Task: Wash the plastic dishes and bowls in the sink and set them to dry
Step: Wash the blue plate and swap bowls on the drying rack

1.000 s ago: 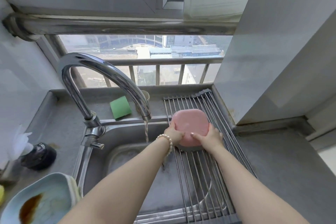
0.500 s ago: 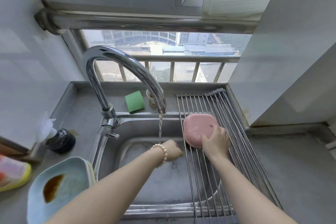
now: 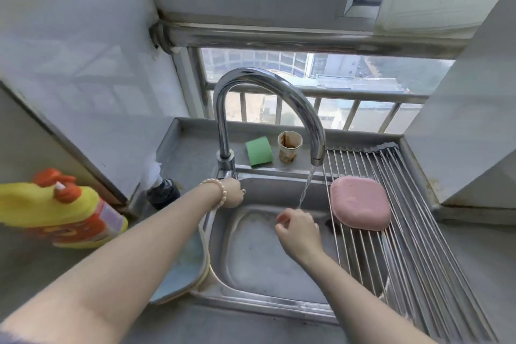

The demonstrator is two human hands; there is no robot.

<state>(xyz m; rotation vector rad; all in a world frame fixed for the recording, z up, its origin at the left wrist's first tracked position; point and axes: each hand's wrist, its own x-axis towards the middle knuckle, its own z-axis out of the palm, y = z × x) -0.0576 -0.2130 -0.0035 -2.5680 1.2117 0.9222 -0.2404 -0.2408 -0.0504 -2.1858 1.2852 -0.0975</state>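
Note:
A pink plastic dish (image 3: 360, 205) lies upside down on the metal roll-up rack (image 3: 413, 234) over the right side of the sink (image 3: 259, 262). A light blue dish (image 3: 178, 274) sits on the counter left of the sink, mostly hidden under my left forearm. My left hand (image 3: 232, 193) is at the base of the faucet (image 3: 268, 86), fingers curled around its handle. My right hand (image 3: 298, 227) hangs over the basin under the running water, fingers loosely curled, holding nothing.
A green sponge (image 3: 259, 151) and a stained paper cup (image 3: 289, 146) stand on the ledge behind the sink. A yellow and orange detergent bottle (image 3: 64, 212) and a dark round object (image 3: 163, 197) are on the left counter. A wall rises at the right.
My right hand let go of the pink dish and moved left under the water. My left hand went from the basin up to the faucet handle. The view shifted left.

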